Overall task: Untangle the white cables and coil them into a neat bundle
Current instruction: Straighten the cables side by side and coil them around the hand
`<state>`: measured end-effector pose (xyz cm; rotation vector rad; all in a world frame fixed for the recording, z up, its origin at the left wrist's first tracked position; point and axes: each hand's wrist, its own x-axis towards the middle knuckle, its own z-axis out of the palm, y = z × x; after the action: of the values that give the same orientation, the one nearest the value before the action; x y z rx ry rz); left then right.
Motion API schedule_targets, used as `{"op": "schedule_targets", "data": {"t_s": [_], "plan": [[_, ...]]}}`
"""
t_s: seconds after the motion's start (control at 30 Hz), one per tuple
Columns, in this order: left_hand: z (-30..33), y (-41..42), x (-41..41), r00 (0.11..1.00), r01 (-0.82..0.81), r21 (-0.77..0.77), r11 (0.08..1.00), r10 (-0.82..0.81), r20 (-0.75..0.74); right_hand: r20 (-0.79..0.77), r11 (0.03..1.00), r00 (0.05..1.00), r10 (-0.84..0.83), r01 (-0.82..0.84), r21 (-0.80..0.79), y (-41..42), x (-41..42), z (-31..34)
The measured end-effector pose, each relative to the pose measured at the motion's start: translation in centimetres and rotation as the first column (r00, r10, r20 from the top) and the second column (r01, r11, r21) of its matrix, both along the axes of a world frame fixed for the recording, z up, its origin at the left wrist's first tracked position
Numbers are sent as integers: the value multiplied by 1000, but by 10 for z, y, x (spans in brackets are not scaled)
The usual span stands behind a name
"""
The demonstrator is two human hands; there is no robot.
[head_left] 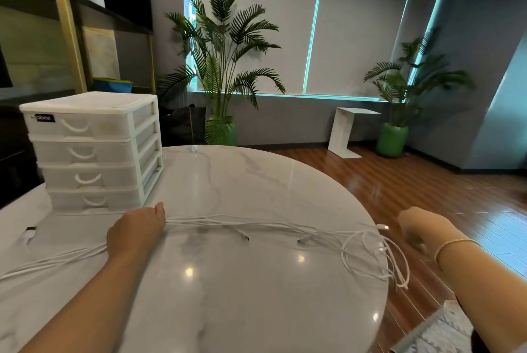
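Several white cables (273, 227) lie stretched across the round marble table (228, 295), from the left edge to loose loops at the right rim. My left hand (137, 228) grips the gathered strands near the table's left middle. Beyond the right rim, my right hand (419, 228) hovers blurred with curled fingers beside a cable plug (383, 227); whether it holds a strand is unclear. Two more plugs (246, 237) rest mid-table, and one lies at the far left.
A white four-drawer plastic organiser (94, 150) stands at the table's back left, just behind my left hand. Off the table are wooden floor, two potted palms (225, 67) and a small white side table (348, 131).
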<state>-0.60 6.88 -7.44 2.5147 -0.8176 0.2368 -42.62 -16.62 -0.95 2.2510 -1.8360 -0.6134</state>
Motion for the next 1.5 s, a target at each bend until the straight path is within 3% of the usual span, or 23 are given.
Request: {"op": "schedule_targets", "data": {"t_s": [0.13,0.2,0.27,0.33,0.4,0.57,0.7,0.83,1.03,1.1,1.2,1.3,1.37,1.43,1.5], "plan": [[0,0,-1,1000,-4,-1,1000,4,-4,187,987,973,134,-114,-114,5,23,11],[-1,1,-1,1000,-7,5,1000,7,-5,361,953,885,294,-246,-174,19,52,20],[-1,0,-2,1000,-6,13,1000,6,3,495,917,785,374,-391,-73,35,78,27],[0,-1,-2,1000,-5,13,1000,5,8,505,874,798,328,-459,158,51,96,27],[0,-1,0,1000,-8,16,1000,8,11,402,854,866,297,-429,293,56,103,19],[-1,-3,3,1000,-2,15,1000,2,11,82,916,938,336,-346,202,47,78,6],[-2,-4,3,1000,19,46,999,-19,14,84,972,975,204,-212,99,32,51,12],[-2,-3,0,1000,20,41,999,-21,9,17,969,972,233,-230,-88,22,42,18],[-2,-2,1,1000,6,36,999,-6,6,238,936,953,187,-99,-339,3,6,17],[-2,-2,1,1000,5,33,999,-5,-1,376,931,915,148,-1,-364,1,0,14],[0,-1,1,1000,-5,27,1000,6,-12,744,993,668,-31,106,-53,5,-7,15],[0,0,2,1000,-15,21,1000,15,-26,887,990,440,-138,73,118,9,-21,14],[0,0,2,999,-17,20,1000,18,-30,917,984,358,-174,99,148,8,-31,12],[1,0,1,999,-18,16,1000,19,-41,910,970,366,-192,211,119,2,-39,8],[2,0,-1,998,-21,6,1000,21,-59,843,941,501,-195,337,17,-4,-47,3]]}}
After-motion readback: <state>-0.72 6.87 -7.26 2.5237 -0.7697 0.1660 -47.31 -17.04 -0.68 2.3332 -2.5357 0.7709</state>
